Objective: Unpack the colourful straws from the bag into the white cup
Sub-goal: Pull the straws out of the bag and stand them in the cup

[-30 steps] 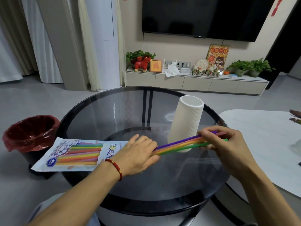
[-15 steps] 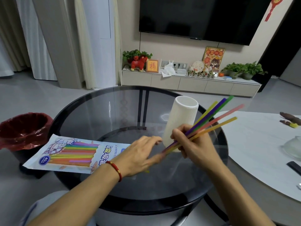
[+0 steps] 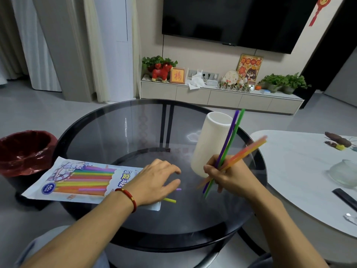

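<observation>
A tall white ribbed cup (image 3: 211, 144) stands on the round dark glass table (image 3: 135, 136), right of centre. My right hand (image 3: 229, 176) grips a bunch of colourful straws (image 3: 229, 144) just in front of the cup; purple and green ones point steeply up beside its rim, orange and pink ones fan out to the right. The printed straw bag (image 3: 77, 179) lies flat at the table's left edge with many straws inside. My left hand (image 3: 154, 182) rests on the bag's open end, fingers spread. A yellow straw (image 3: 171, 200) and a purple tip (image 3: 178, 189) stick out from under it.
A bin with a red liner (image 3: 25, 151) stands on the floor left of the table. A white table (image 3: 301, 171) sits close on the right with a glass bowl (image 3: 343, 174) and a dark remote (image 3: 344, 197). Beyond are a TV cabinet and plants.
My right hand has pulled the bunch of straws clear of the bag and swung it from lying flat to nearly upright beside the cup. My left hand stayed on the bag's mouth.
</observation>
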